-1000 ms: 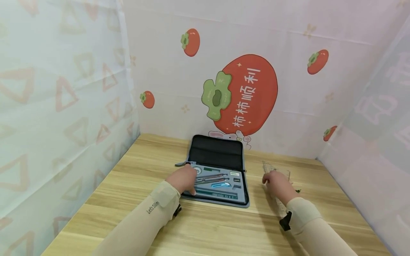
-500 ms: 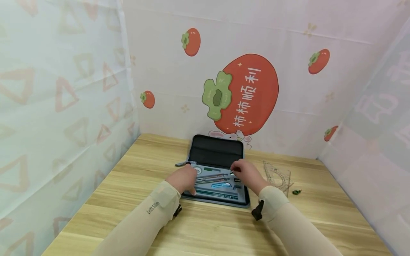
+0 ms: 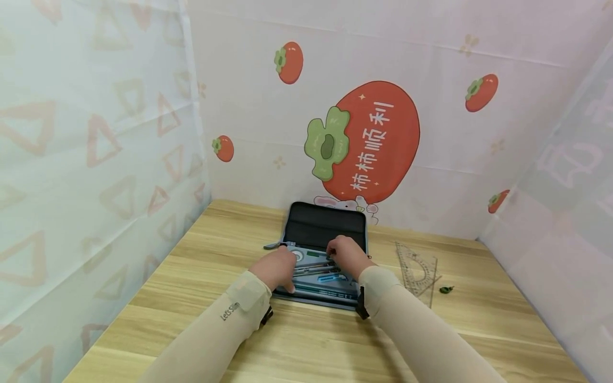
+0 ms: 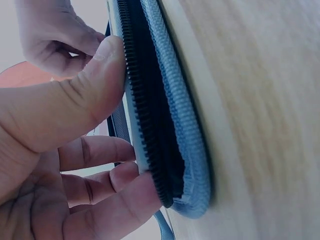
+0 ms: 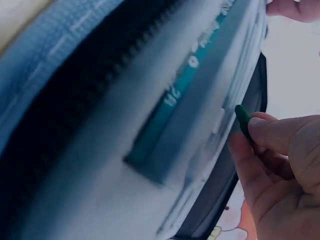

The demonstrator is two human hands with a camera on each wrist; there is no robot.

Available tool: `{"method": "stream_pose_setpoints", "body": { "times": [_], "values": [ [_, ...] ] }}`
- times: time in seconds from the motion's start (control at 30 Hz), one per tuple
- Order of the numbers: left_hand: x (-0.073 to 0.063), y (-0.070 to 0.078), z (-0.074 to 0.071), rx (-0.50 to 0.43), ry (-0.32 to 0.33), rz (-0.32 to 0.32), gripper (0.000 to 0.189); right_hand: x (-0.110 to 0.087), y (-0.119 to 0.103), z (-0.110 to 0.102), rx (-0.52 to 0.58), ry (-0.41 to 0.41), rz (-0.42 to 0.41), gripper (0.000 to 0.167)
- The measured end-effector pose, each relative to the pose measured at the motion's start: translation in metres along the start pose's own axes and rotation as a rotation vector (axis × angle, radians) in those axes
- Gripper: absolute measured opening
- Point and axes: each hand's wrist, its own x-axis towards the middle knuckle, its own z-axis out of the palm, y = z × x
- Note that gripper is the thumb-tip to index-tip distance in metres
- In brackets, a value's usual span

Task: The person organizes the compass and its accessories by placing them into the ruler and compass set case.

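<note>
An unzipped pencil case (image 3: 325, 229) lies open on the table, its black lid toward the wall. My left hand (image 3: 276, 268) rests on the left side of its grey insert; in the left wrist view the thumb and fingers touch the insert along the zip edge. Over the insert's back right is my right hand (image 3: 349, 258). It pinches a small green piece (image 5: 242, 116) between thumb and fingers; its kind is unclear. The insert holds a white ring (image 3: 299, 256), pen-like tools (image 3: 311, 268), a blue cutter (image 3: 330, 277) and teal pencils (image 3: 321, 291). The right hand hides part of the insert.
Right of the case lie clear set squares and a protractor-like ruler (image 3: 415, 268). A small dark green item (image 3: 446, 290) is beside them. Fabric walls stand behind and at both sides of the wooden table (image 3: 306, 346).
My right hand has moved left from the rulers to the case, then farther left over the insert. My left hand has stayed in place.
</note>
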Motion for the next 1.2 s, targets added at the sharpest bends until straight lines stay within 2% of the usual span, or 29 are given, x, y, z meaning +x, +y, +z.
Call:
{"method": "stream_pose_setpoints", "body": {
  "times": [0.17,0.33,0.67,0.83,0.97,1.13,1.2],
  "values": [
    [-0.002,0.001,-0.001,-0.001,0.005,-0.003,0.042,0.006,-0.001,0.01,-0.069,0.011,0.012,0.023],
    [-0.002,0.0,0.0,0.033,0.007,-0.009,0.048,0.008,-0.007,0.011,-0.04,0.024,0.028,0.028],
    [0.002,-0.001,-0.001,0.033,-0.005,-0.003,0.051,0.008,-0.011,0.01,-0.064,-0.035,-0.004,0.027],
    [0.004,-0.002,-0.001,0.037,-0.018,-0.013,0.053,0.005,-0.016,0.007,-0.083,-0.097,-0.045,0.032],
    [0.005,-0.002,0.0,0.044,-0.022,-0.014,0.054,0.003,-0.022,0.005,-0.113,-0.135,-0.021,0.035],
    [0.004,-0.001,0.0,0.056,-0.02,-0.004,0.055,-0.001,-0.029,0.006,-0.145,-0.146,0.03,0.029],
    [0.004,0.0,0.0,0.057,-0.02,-0.004,0.055,-0.003,-0.031,0.007,-0.193,-0.133,0.044,0.027]
  ]
}}
